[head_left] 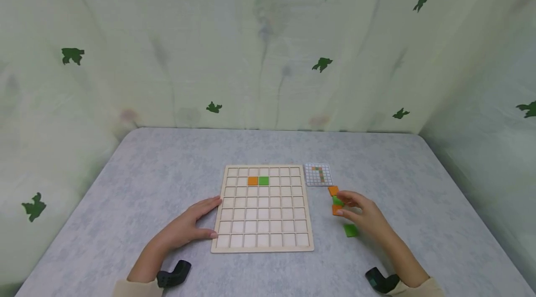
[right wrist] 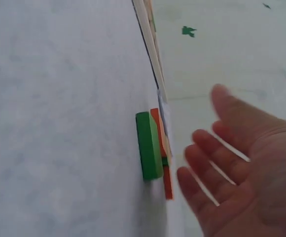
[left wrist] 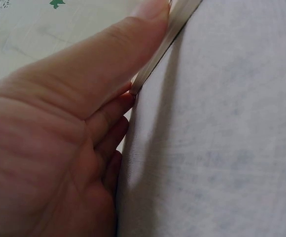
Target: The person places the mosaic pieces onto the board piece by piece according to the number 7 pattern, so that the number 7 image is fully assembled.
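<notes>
A wooden grid board point(head_left: 263, 249) lies flat on the table, with an orange tile point(head_left: 253, 181) and a green tile point(head_left: 264, 180) side by side in its second row from the top. My left hand point(head_left: 177, 232) rests against the board's left edge, thumb and fingertips touching it. To the right of the board my right hand point(head_left: 366, 213) hovers over loose square tiles, fingers loosely bent and holding nothing. Beneath or beside its fingertips are an orange tile point(head_left: 332, 190), a partly covered green tile point(head_left: 337, 201) and another orange tile point(head_left: 336, 211). A green tile point(head_left: 351, 230) lies nearer.
A small card point(head_left: 310, 178) printed with a grid and coloured squares lies by the board's upper right corner. The grey table point(head_left: 184, 148) backs onto a pale curtain point(head_left: 234, 69) with green bird shapes. Black wrist straps point(head_left: 173, 274) sit at both wrists.
</notes>
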`<state>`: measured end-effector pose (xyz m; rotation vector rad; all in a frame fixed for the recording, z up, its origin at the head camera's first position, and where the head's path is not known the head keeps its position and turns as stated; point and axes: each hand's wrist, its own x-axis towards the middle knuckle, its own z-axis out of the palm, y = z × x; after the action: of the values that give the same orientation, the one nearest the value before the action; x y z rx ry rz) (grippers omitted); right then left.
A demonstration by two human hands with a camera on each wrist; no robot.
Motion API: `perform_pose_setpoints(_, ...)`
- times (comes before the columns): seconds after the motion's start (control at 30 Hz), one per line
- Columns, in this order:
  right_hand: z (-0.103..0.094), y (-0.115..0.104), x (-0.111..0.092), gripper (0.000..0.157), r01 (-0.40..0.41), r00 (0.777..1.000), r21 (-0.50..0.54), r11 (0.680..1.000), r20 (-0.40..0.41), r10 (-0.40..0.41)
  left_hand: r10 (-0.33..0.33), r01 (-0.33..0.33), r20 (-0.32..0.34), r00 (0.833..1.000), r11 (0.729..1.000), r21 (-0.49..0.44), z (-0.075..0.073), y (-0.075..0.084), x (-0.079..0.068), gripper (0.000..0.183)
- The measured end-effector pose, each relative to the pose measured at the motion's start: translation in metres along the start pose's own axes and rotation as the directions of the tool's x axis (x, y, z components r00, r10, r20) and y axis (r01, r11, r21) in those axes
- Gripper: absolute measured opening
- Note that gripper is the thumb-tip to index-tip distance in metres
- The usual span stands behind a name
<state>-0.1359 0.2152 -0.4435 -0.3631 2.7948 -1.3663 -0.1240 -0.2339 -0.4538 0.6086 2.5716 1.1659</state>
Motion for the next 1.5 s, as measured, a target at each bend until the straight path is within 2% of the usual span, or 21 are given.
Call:
perform_pose_setpoints(0.17,0.000,0.014,-0.007,0.041,-0.038,0.999,-0.050,0.998,0.036,0.040,-0.010,0.010,-0.008,1.000,1.000,-0.008,0.000,-0.002,0.000,0.087)
perform_pose_setpoints(0.47,0.004,0.021,-0.008,0.035,0.045,0.997,-0.098,0.994,0.059,-0.040,-0.010,0.010,-0.011,1.000,1.000,-0.008,0.001,-0.002,-0.001,0.087)
perform_pose_setpoints(0.7,0.005,0.017,-0.007,0.030,-0.005,0.998,-0.176,0.984,0.059,0.016,-0.015,0.015,-0.007,1.000,1.000,-0.004,0.001,-0.002,-0.001,0.087)
perform_pose_setpoints(1.03,0.005,0.006,-0.004,0.026,-0.042,0.995,-0.186,0.982,0.084,0.059,-0.004,0.004,-0.009,1.000,1.000,0.000,0.001,-0.003,-0.002,0.087)
perform_pose_setpoints(1.17,0.005,-0.008,0.000,0.026,-0.008,0.997,-0.139,0.990,0.081,0.020,-0.005,0.005,-0.010,1.000,1.000,-0.001,0.001,-0.003,-0.002,0.087)
perform_pose_setpoints(1.3,0.008,-0.025,0.010,0.026,0.071,0.996,-0.106,0.992,0.052,-0.066,-0.004,0.004,-0.013,1.000,1.000,-0.004,0.000,-0.002,-0.001,0.087)
perform_pose_setpoints(1.5,0.022,-0.054,0.036,0.028,0.218,0.976,-0.029,0.976,0.029,-0.217,-0.007,0.007,-0.015,1.000,1.000,-0.011,0.001,-0.002,-0.001,0.087)
